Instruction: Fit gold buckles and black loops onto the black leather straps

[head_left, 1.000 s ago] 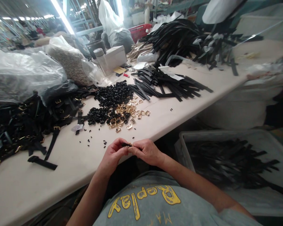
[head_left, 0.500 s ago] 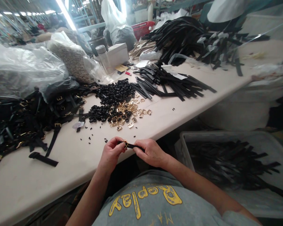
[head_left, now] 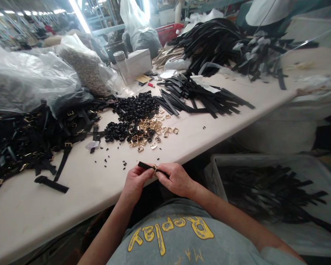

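Note:
A short black strap [head_left: 145, 166] is held between my two hands at the table's front edge. My left hand [head_left: 135, 179] pinches it from the left, and one end of the strap sticks out past the fingers. A small gold buckle [head_left: 155, 169] sits on the strap, right between the two hands' fingertips. My right hand [head_left: 177, 178] is closed round the strap's other part, most of which the fingers hide. Beyond the hands lie a pile of gold buckles [head_left: 146, 129] and a heap of small black loops [head_left: 136, 106].
Black straps with gold buckles [head_left: 41, 136] are heaped at the left. Loose flat black strips [head_left: 198, 95] lie further back, near a clear bottle [head_left: 123, 68] and a white box [head_left: 139, 60]. At the lower right stands a plastic bin [head_left: 264, 157] of black strips.
My left hand has shifted slightly right, closer to my right hand. More of the strap's end now shows past the left fingers, and the buckle lies nearer my right fingertips.

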Available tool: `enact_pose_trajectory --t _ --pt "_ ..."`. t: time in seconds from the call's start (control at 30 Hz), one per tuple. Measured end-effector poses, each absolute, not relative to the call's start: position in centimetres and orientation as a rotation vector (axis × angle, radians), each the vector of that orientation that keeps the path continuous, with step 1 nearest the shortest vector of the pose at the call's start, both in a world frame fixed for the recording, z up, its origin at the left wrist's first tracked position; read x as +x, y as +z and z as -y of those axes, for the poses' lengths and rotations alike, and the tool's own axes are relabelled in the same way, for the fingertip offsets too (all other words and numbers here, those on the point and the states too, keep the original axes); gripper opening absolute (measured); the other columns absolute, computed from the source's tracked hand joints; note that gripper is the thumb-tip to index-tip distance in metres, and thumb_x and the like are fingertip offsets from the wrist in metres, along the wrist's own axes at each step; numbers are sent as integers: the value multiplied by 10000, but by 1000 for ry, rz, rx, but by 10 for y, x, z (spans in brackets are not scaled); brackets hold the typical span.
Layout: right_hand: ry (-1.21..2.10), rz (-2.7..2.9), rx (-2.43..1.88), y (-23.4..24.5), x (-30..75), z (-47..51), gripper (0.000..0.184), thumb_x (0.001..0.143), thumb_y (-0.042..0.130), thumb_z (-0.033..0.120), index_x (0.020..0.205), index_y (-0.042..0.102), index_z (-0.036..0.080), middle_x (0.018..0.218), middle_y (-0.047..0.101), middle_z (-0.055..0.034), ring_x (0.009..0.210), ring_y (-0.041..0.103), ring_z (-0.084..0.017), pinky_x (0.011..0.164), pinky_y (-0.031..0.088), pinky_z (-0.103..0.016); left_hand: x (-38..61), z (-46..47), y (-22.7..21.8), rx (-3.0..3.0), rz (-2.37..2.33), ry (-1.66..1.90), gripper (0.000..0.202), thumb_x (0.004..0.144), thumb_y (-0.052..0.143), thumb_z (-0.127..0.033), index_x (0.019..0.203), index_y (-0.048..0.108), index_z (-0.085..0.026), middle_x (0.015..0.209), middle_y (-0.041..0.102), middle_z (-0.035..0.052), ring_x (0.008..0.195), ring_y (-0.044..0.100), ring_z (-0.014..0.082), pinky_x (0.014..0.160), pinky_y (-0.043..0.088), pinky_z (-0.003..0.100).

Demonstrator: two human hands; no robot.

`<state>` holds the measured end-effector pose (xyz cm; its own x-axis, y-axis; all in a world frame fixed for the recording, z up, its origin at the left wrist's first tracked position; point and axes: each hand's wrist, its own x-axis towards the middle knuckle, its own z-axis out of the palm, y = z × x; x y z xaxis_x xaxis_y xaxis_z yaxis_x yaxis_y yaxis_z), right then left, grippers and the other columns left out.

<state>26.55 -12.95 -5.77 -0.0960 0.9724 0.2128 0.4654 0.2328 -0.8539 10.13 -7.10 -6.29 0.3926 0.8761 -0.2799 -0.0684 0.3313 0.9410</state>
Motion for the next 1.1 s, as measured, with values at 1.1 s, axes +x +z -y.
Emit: enact_pose_trajectory --t 1.1 --pt "597 2367 -1407 -3 290 100 197 898 589 275 733 647 183 660 639 -12 571 494 -115 540 246 -245 87 52 -27 1226 -845 487 195 631 837 -268 694 689 -159 621 671 17 571 578 115 581 471 228"
